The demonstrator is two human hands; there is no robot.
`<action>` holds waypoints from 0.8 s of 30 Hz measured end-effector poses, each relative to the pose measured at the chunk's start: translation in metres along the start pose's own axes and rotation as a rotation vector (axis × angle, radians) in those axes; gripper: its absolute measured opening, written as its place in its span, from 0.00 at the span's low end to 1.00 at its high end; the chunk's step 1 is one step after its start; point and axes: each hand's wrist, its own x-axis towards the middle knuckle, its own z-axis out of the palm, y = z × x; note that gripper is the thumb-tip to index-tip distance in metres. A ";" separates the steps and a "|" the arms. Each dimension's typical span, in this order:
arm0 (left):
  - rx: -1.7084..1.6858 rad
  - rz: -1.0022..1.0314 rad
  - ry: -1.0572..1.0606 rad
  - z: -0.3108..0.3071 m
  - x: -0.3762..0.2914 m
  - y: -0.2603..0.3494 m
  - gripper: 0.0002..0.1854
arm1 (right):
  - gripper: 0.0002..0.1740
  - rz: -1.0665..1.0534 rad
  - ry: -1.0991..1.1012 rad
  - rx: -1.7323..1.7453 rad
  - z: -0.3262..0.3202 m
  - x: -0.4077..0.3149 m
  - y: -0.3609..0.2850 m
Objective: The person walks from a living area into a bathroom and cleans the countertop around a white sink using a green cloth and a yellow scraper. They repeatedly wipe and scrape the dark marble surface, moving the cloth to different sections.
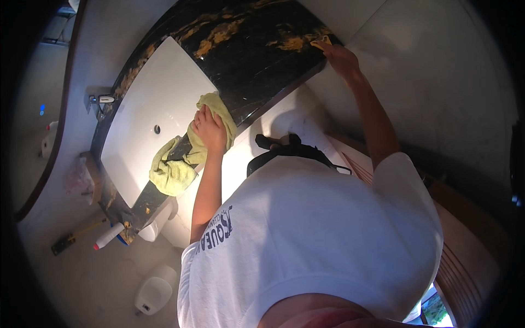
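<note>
My left hand [210, 128] presses on a yellow-green cloth [221, 110] at the front rim of a white washbasin [164, 90]. The bunched cloth continues along the counter's front edge, over the basin rim. My right hand [341, 59] reaches to the far right corner of the black stone countertop [254, 53], which has gold veining. Its fingers hold a small yellow-orange object [322, 42], seemingly a scraper or pad, against the stone beside the wall. Small drops or specks dot the dark surface.
A faucet [104, 99] is on the wall behind the basin. A white bottle with a red tip [108, 236] is at the counter's left end. A urinal [154, 290] hangs on the left wall. A mirror [49, 102] edges the far left; a louvered wooden door [463, 270] stands at right.
</note>
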 end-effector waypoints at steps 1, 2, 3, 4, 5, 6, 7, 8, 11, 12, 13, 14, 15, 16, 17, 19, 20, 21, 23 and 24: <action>-0.002 0.005 0.002 0.000 0.000 0.000 0.24 | 0.20 0.047 -0.027 -0.113 -0.001 0.001 0.001; -0.005 0.008 0.008 0.000 0.001 0.000 0.24 | 0.20 0.018 -0.012 -0.198 -0.001 0.001 0.003; -0.008 -0.009 -0.004 0.000 0.001 0.001 0.24 | 0.19 -0.065 0.001 -0.257 -0.002 0.002 0.004; -0.006 0.006 0.014 -0.001 0.001 0.001 0.24 | 0.20 0.026 -0.041 -0.301 -0.003 0.002 0.006; -0.003 0.001 0.014 -0.001 0.001 0.001 0.24 | 0.20 0.062 -0.085 -0.316 -0.003 0.002 0.008; 0.002 -0.004 0.009 -0.001 0.000 0.002 0.24 | 0.21 0.167 -0.174 -0.363 -0.004 0.002 0.010; 0.002 -0.007 0.014 -0.001 0.000 0.002 0.24 | 0.21 -0.003 -0.080 -0.125 -0.005 0.004 0.012; 0.004 -0.005 0.011 -0.001 0.000 0.002 0.24 | 0.20 -0.096 -0.029 0.084 -0.005 0.005 0.013; 0.014 0.001 0.007 0.000 0.001 0.002 0.25 | 0.21 -0.044 -0.015 -0.045 -0.007 0.009 0.016; 0.021 -0.018 -0.018 0.000 0.001 0.001 0.25 | 0.21 -0.045 0.003 -0.185 -0.007 0.010 0.017; 0.013 0.004 0.007 0.000 0.002 0.001 0.25 | 0.21 0.018 -0.031 -0.222 -0.008 0.010 0.017; 0.005 0.000 0.006 0.000 0.002 0.001 0.25 | 0.22 0.004 -0.031 -0.236 -0.009 0.009 0.018; 0.002 -0.015 -0.005 0.000 0.002 0.001 0.24 | 0.22 0.034 -0.079 -0.264 -0.010 0.008 0.019; 0.000 -0.006 0.005 0.000 0.001 0.000 0.24 | 0.22 -0.001 -0.052 -0.263 -0.011 0.008 0.020; 0.004 -0.004 0.010 0.000 0.001 0.000 0.24 | 0.22 0.007 -0.070 -0.277 -0.011 0.008 0.020; 0.017 -0.004 0.006 0.001 0.001 0.000 0.24 | 0.22 -0.018 -0.074 -0.281 -0.011 0.011 0.022; 0.025 -0.005 -0.001 0.001 0.001 0.000 0.24 | 0.22 -0.050 -0.059 -0.274 -0.011 0.013 0.023; 0.031 -0.004 -0.005 0.001 0.001 0.000 0.24 | 0.22 -0.147 0.014 -0.242 -0.011 0.016 0.025; 0.015 -0.001 -0.009 0.000 0.002 0.001 0.24 | 0.23 -0.038 -0.054 -0.249 -0.009 0.019 0.029; 0.007 -0.009 -0.010 0.000 0.002 0.001 0.24 | 0.23 -0.092 -0.025 -0.206 -0.009 0.020 0.031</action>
